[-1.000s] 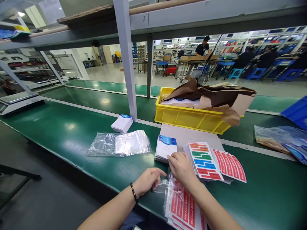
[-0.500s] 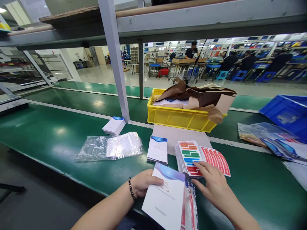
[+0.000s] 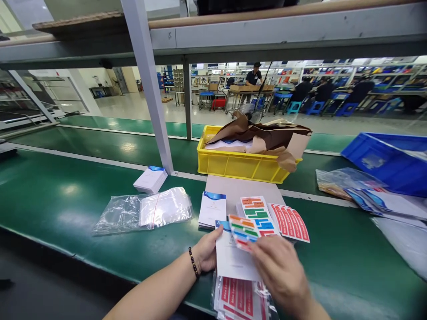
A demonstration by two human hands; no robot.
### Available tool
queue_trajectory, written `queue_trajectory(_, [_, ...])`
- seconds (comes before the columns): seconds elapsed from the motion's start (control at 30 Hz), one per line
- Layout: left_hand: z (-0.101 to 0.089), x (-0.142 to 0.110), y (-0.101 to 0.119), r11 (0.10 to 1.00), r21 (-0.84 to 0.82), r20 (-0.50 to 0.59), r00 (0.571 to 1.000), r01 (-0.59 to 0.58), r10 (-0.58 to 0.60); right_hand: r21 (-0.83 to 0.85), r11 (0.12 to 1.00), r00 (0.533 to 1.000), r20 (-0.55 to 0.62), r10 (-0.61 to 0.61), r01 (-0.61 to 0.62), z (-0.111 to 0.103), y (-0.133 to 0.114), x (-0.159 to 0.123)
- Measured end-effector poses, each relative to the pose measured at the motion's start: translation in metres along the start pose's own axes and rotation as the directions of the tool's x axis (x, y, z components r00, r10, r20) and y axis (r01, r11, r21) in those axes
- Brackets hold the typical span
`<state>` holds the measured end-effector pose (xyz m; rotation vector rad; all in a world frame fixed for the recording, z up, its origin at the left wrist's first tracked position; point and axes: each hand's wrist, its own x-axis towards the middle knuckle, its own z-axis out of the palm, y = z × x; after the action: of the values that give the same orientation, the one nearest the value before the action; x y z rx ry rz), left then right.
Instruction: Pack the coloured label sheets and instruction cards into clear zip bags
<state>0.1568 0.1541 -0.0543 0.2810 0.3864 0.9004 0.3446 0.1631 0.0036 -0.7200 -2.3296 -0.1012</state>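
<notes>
My left hand (image 3: 207, 250) grips a white booklet (image 3: 233, 262) with a blue top band, thumb along its left edge. Below the booklet, plastic-bagged sheets with red labels (image 3: 237, 295) hang over the front edge. Between the fingers of my right hand (image 3: 280, 266) is a sticker sheet (image 3: 244, 231) with orange, green, blue and red marks, tilted over the booklet. Behind it lies a stack of the same sticker sheets (image 3: 262, 213), with fanned red label sheets (image 3: 290, 222) beside it. A stack of booklets (image 3: 212, 209) stands just left of the stickers.
Clear plastic bags (image 3: 163, 209) and another booklet stack (image 3: 151, 179) lie on the left of the green bench. A yellow crate (image 3: 240, 166) with brown paper stands behind. To the right are a blue bin (image 3: 383, 160) and bagged papers (image 3: 383, 202). A white post (image 3: 147, 84) rises in front.
My right hand has lifted a sticker sheet off its stack and brought it left over the booklet. The held booklet has turned more upright, exposing the bagged red labels below.
</notes>
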Motion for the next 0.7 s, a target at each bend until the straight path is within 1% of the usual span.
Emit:
queue_trajectory(0.07, [0.003, -0.001, 0.0, 1.0, -0.007, 0.04, 0.999, -0.019, 0.02, 0.054, 0.99, 0.984, 0.114, -0.137, 0.131, 0.005, -0.025, 0.002])
queue_trajectory(0.1, [0.004, -0.001, -0.001, 1.0, 0.016, 0.025, 0.999, -0.022, 0.021, 0.085, 0.983, 0.97, 0.168, -0.175, 0.162, 0.007, -0.033, 0.003])
queue_trajectory(0.17, [0.002, -0.002, -0.002, 0.997, 0.081, -0.037, 0.999, -0.016, 0.019, 0.137, 0.978, 0.95, 0.251, -0.186, 0.155, 0.005, -0.037, 0.002])
queue_trajectory(0.2, [0.001, -0.002, -0.003, 0.994, 0.107, -0.068, 0.997, -0.016, 0.023, 0.146, 0.982, 0.95, 0.269, -0.157, 0.121, 0.003, -0.031, 0.0])
queue_trajectory(0.23, [-0.001, -0.002, -0.003, 0.992, 0.126, -0.092, 0.995, -0.015, 0.027, 0.132, 0.989, 0.96, 0.262, -0.1, 0.067, -0.001, -0.02, -0.003])
queue_trajectory(0.27, [-0.002, -0.003, -0.004, 0.99, 0.139, -0.106, 0.994, -0.016, 0.031, 0.097, 0.995, 0.973, 0.228, -0.027, 0.005, -0.006, -0.005, -0.007])
queue_trajectory(0.3, [-0.003, -0.003, -0.004, 0.989, 0.148, -0.11, 0.993, -0.014, 0.031, 0.033, 0.997, 0.983, 0.169, 0.065, -0.071, -0.01, 0.014, -0.012])
queue_trajectory(0.33, [-0.003, -0.004, -0.004, 0.987, 0.159, -0.105, 0.994, -0.016, 0.033, -0.05, 0.985, 0.981, 0.102, 0.168, -0.164, -0.015, 0.035, -0.017])
queue_trajectory(0.37, [-0.003, -0.004, -0.004, 0.985, 0.172, -0.095, 0.995, -0.022, 0.039, -0.13, 0.965, 0.971, 0.045, 0.234, -0.226, -0.018, 0.056, -0.024])
queue_trajectory(0.4, [-0.003, -0.005, -0.004, 0.982, 0.186, -0.08, 0.996, -0.025, 0.041, -0.207, 0.937, 0.957, 0.018, 0.29, -0.28, -0.02, 0.076, -0.03])
queue_trajectory(0.43, [-0.002, -0.006, -0.004, 0.98, 0.195, -0.063, 0.997, -0.03, 0.043, -0.269, 0.914, 0.945, 0.039, 0.325, -0.304, -0.021, 0.095, -0.036])
queue_trajectory(0.5, [-0.001, -0.007, -0.004, 0.977, 0.209, -0.035, 0.998, -0.035, 0.043, -0.343, 0.898, 0.935, 0.12, 0.332, -0.275, -0.02, 0.123, -0.046])
queue_trajectory(0.57, [-0.001, -0.007, -0.003, 0.974, 0.222, -0.023, 0.999, -0.034, 0.04, -0.373, 0.9, 0.925, 0.207, 0.319, -0.227, -0.017, 0.138, -0.052])
queue_trajectory(0.63, [-0.001, -0.008, -0.003, 0.973, 0.229, -0.016, 0.999, -0.033, 0.038, -0.376, 0.906, 0.912, 0.273, 0.307, -0.193, -0.016, 0.144, -0.055])
queue_trajectory(0.7, [-0.003, -0.007, -0.002, 0.973, 0.228, -0.011, 0.999, -0.029, 0.033, -0.366, 0.915, 0.898, 0.325, 0.298, -0.171, -0.018, 0.144, -0.054])
